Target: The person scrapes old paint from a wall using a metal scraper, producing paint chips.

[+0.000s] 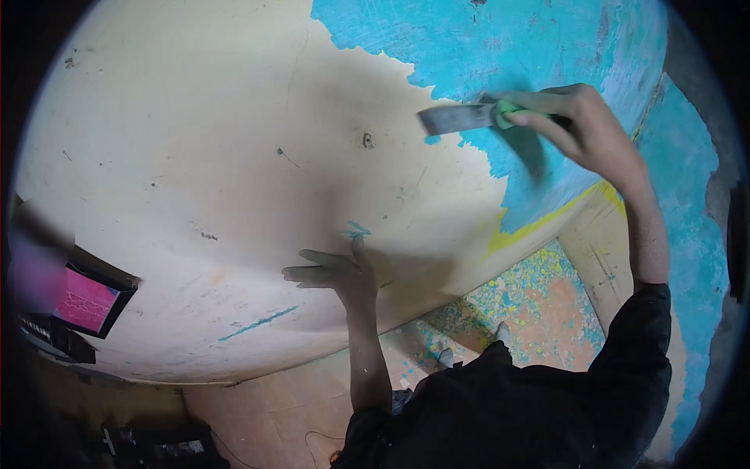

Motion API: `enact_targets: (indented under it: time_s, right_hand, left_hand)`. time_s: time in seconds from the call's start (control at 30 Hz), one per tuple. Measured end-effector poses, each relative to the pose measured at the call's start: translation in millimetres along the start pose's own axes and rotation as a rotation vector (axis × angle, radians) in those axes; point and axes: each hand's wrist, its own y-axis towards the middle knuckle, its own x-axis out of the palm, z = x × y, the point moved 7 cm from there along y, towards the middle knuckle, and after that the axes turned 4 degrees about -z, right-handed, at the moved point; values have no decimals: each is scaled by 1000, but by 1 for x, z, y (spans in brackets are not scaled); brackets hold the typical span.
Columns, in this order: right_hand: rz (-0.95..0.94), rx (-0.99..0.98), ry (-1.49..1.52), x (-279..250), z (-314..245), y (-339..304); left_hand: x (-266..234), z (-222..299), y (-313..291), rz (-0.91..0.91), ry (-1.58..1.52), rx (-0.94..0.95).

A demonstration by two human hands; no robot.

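Observation:
My right hand (574, 125) grips a paint scraper (461, 119) by its green and black handle. Its wide flat blade points left, at the ragged border between the cream wall surface (234, 117) and the bright blue paint (500, 47). Some motion blur softens the blade, so whether it touches the wall I cannot tell. Lower down, my left hand (336, 270) is at the cream part with its fingers spread and nothing in it. Just above its fingers is a small blue mark (357, 229). A longer blue streak (258, 323) lies below and to the left.
Blue and yellow paint flakes (516, 305) litter the tiled floor (266, 406) near my feet. A yellow band (539, 223) edges the blue paint. At the left stands a screen (87, 299) with a pink picture; dark items (164, 447) sit at the lower left.

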Motion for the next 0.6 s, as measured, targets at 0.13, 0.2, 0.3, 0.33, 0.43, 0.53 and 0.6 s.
enact_targets:
  time_s: [0.13, 0.2, 0.3, 0.33, 0.43, 0.53, 0.6]
  right_hand:
    - [114, 91, -2, -20, 39, -29]
    - [104, 131, 14, -17, 51, -35]
    - [122, 166, -3, -19, 53, -38]
    - [141, 143, -27, -19, 49, -36]
    - [163, 86, -53, -22, 41, -36]
    - [144, 159, 14, -9, 59, -43]
    - [164, 174, 99, -6, 81, -52]
  left_hand:
    - [-7, 1, 3, -46, -109, -28]
    - [-6, 1, 1, -46, -140, -20]
    - [-3, 2, 3, -17, -174, -23]
    - [-4, 1, 4, 24, -106, -13]
    - [-9, 6, 7, 52, -29, -16]
    - [-8, 4, 4, 40, 12, -22]
    - [-8, 4, 4, 46, 45, -13]
